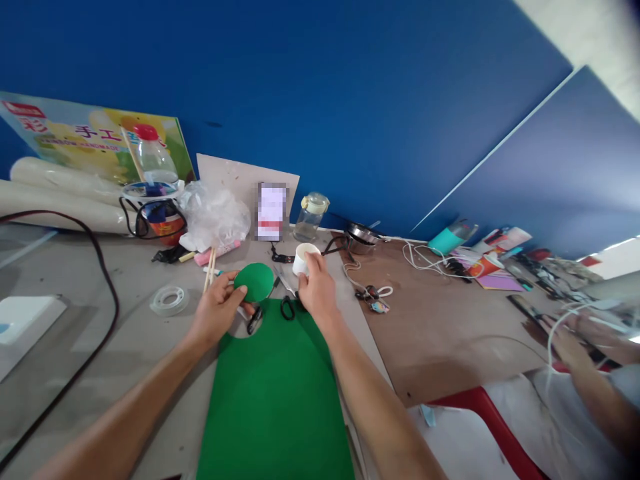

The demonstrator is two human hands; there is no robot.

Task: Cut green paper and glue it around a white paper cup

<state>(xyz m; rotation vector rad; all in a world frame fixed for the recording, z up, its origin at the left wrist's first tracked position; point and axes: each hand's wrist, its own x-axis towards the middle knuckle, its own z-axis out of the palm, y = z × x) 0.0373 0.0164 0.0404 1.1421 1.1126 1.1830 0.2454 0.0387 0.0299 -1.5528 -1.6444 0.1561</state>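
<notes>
My left hand (pixel 220 307) pinches a green paper circle (pixel 254 282) between thumb and fingers, above the desk. Fingers of my right hand (pixel 317 287) are closed on the rim of a small white cup (pixel 302 257), which stands upright. Between and below the hands lies a large green paper sheet (pixel 280 393) with a rounded cut-out at its upper left edge. Scissors (pixel 287 303) with black handles rest at the sheet's top edge, partly hidden by my right hand. Another black handle loop (pixel 255 321) shows under my left hand.
A clear tape roll (pixel 170 300) and chopsticks (pixel 209 267) lie to the left. Behind stand a phone (pixel 271 212), a glass jar (pixel 311 217) and a crumpled plastic bag (pixel 215 213). Metal bowls (pixel 363 237) and cables are at right, where another person's hand (pixel 570 343) shows.
</notes>
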